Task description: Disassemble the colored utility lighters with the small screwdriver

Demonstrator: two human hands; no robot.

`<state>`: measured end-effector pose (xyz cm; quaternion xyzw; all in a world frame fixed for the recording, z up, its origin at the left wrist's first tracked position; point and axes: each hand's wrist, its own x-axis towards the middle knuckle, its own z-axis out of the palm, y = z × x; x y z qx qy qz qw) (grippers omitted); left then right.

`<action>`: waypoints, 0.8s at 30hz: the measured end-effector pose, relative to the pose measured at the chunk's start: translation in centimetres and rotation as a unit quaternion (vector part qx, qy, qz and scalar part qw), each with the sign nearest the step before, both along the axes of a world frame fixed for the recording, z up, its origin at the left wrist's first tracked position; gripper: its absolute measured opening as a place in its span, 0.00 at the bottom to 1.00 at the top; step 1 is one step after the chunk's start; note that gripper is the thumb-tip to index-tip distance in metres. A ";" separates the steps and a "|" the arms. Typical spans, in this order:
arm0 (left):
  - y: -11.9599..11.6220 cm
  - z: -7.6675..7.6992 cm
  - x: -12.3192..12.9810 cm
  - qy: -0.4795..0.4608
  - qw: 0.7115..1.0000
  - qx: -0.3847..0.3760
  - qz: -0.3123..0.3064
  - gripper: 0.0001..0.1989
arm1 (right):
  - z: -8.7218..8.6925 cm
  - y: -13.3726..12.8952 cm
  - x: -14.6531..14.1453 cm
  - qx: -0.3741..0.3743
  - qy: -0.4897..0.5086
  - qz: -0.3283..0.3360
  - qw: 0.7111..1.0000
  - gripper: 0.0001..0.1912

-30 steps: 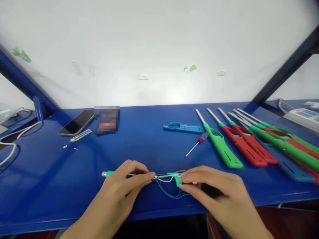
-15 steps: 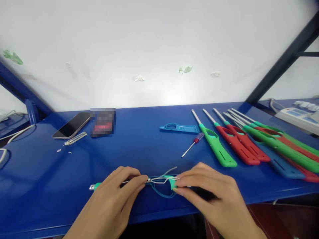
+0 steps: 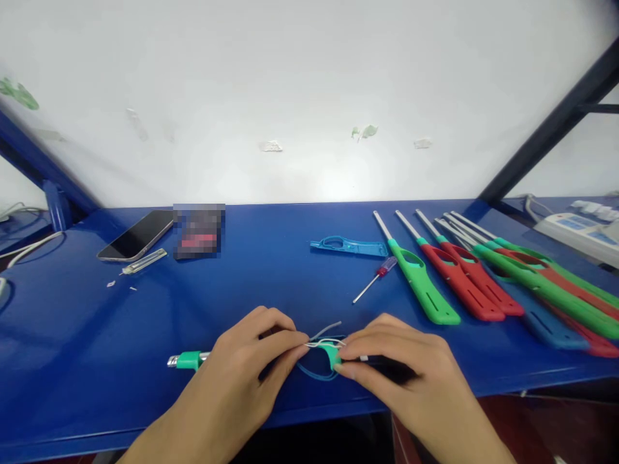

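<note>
An opened long-nosed lighter lies at the table's front edge, its blue shell half (image 3: 316,376) largely covered by my hands. My left hand (image 3: 246,367) is closed, thumb and fingertips pinching the thin white wires (image 3: 322,343) above the shell. Closed on the green trigger (image 3: 331,354), my right hand (image 3: 411,374) presses it at the shell's handle opening. A thin clear tube (image 3: 326,330) sticks up between the hands. Left of my left hand, the lighter's green collar (image 3: 188,361) and metal tip show.
Behind my hands lie another blue shell half (image 3: 348,247) and a screwdriver (image 3: 374,281). Several assembled lighters, including a green one (image 3: 425,290), spread to the right. At left are a phone (image 3: 138,237), a clear part (image 3: 145,261) and a blurred dark pack (image 3: 199,232).
My left hand has shifted right along the white wires, closer to the trigger, uncovering more of the green collar and metal tube. My right hand stays nearly in place.
</note>
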<state>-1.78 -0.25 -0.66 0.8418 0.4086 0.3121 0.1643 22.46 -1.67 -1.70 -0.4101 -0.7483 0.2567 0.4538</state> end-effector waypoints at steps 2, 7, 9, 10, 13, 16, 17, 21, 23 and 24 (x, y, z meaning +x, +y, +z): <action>0.0 0.0 0.1 -0.009 1.000 -0.011 0.007 0.11 | 0.0 0.0 0.0 -0.009 0.000 0.001 1.000 0.09; -0.1 -0.1 0.3 -0.020 1.000 -0.018 0.009 0.11 | -0.1 0.1 0.0 -0.016 -0.020 -0.006 1.000 0.08; 0.0 -0.1 0.4 -0.024 1.000 -0.010 0.005 0.11 | 0.0 0.2 0.1 -0.022 -0.033 -0.010 0.999 0.08; 0.0 -0.2 0.4 -0.026 1.000 -0.007 0.003 0.11 | 0.0 0.2 0.1 -0.026 -0.037 -0.010 0.999 0.09; 0.0 -0.3 0.3 -0.028 1.000 -0.008 0.000 0.10 | 0.0 0.2 0.1 -0.039 -0.041 -0.009 0.998 0.09; -0.1 -0.6 0.2 -0.032 0.999 0.003 0.000 0.10 | 0.2 0.1 0.2 -0.051 -0.041 -0.011 0.998 0.09; -0.1 -0.7 0.2 -0.033 0.999 0.008 0.001 0.10 | 0.2 0.1 0.2 -0.056 -0.042 -0.010 0.998 0.09; -0.2 -1.2 0.0 -0.020 1.000 0.003 0.017 0.16 | 0.4 0.0 0.4 -0.071 -0.043 0.010 0.997 0.08; -0.3 -1.2 0.0 -0.006 1.000 -0.012 0.025 0.19 | 0.5 0.0 0.5 -0.079 -0.042 0.020 0.996 0.08; -0.4 -1.2 0.0 -0.001 0.999 -0.016 0.028 0.20 | 0.6 0.0 0.6 -0.084 -0.043 0.024 0.995 0.07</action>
